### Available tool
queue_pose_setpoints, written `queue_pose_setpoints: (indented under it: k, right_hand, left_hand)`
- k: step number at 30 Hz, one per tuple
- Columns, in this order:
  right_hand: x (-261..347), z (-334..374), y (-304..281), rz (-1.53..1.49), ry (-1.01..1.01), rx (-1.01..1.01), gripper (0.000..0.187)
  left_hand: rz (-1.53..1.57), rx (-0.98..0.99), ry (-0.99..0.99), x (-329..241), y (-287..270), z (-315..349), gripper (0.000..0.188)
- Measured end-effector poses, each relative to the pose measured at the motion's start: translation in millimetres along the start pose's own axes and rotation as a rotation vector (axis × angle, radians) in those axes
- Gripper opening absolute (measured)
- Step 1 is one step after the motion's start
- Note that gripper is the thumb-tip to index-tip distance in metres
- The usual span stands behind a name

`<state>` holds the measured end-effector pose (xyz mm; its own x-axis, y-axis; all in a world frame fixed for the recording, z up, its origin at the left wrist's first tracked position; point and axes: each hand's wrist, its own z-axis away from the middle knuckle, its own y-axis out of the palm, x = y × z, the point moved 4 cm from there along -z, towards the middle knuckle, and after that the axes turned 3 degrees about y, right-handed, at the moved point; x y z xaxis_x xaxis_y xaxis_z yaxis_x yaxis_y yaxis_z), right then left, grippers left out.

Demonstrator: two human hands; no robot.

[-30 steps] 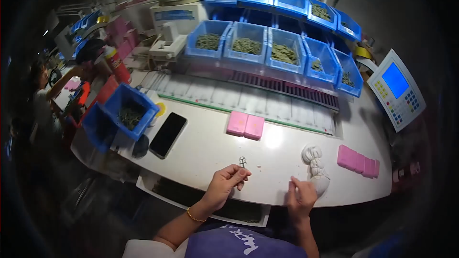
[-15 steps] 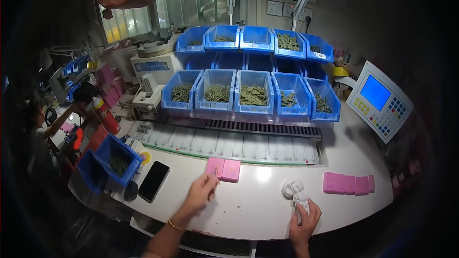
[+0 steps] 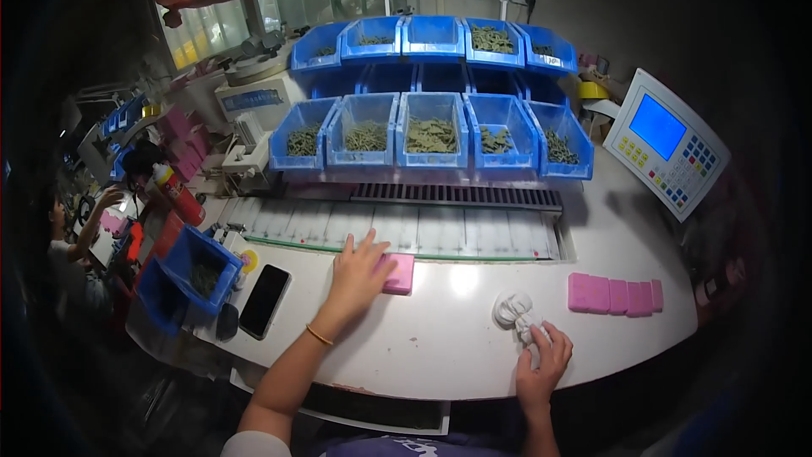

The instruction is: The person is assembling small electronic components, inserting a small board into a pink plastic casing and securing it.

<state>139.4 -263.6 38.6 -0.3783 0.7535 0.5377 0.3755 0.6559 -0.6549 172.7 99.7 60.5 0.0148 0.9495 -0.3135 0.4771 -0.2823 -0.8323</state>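
Note:
My left hand [image 3: 359, 278] reaches out with its fingers apart, palm down, over a pair of pink blocks. The right-hand pink block [image 3: 400, 274] shows beside the fingers; the other is mostly hidden under the hand. I cannot tell whether the palm touches it. My right hand [image 3: 543, 366] is closed around the lower end of a white lumpy object [image 3: 518, 315], which has a rounded, coiled-looking far end and lies on the white table [image 3: 457, 364]. Its exact kind does not show.
Blue bins [image 3: 431, 131] with small green pieces stand in tiers behind a slatted strip [image 3: 457, 195]. A row of pink blocks [image 3: 613, 294] and a keypad screen [image 3: 666, 142] are at right. At left lie a phone [image 3: 265, 301] and tilted blue bins [image 3: 201, 262]; a co-worker's arm [image 3: 91, 220] shows beyond.
My left hand has gone from a pinch at the left pink block to spread fingers, farther forward over it. My right hand stays on the white object. The whole view has shifted.

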Motion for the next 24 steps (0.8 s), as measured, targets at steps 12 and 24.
queue_pose_setpoints:
  k: [12, 24]
  right_hand:
    - [-10.3, -29.7, -20.6, 0.269, -0.236, 0.276, 0.057]
    - [-289.8, -132.1, -174.6, 0.067, 0.525, 0.236, 0.064]
  left_hand:
    - [0.072, 0.377, -0.028, -114.3, -2.8, 87.6, 0.062]
    - [0.454, 0.742, 0.392, -240.1, 85.7, -13.7, 0.070]
